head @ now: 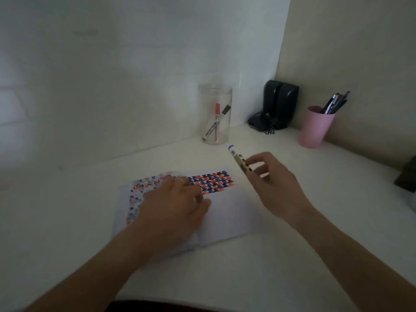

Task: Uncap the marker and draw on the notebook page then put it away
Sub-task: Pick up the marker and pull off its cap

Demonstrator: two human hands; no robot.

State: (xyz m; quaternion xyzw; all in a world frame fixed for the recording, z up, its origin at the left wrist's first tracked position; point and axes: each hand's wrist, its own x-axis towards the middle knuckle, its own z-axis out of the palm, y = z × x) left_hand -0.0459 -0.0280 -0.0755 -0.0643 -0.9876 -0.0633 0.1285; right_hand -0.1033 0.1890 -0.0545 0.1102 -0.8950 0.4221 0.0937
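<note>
Marker (236, 159) gripped in my right hand (273, 183), centre-right of frame.
Left hand (177, 199) lies flat, holding nothing, steadying the notebook (227, 217); blue end points toward the clear jar (215, 113).

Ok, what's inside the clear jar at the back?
The clear jar holds two markers: a red marker upright and a black-capped marker leaning across it. Nothing else shows through the wall; no lid visible.

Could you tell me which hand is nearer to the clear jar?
The right hand, holding the marker, hovers just in front of the jar. The left hand rests farther back on the notebook.
</note>
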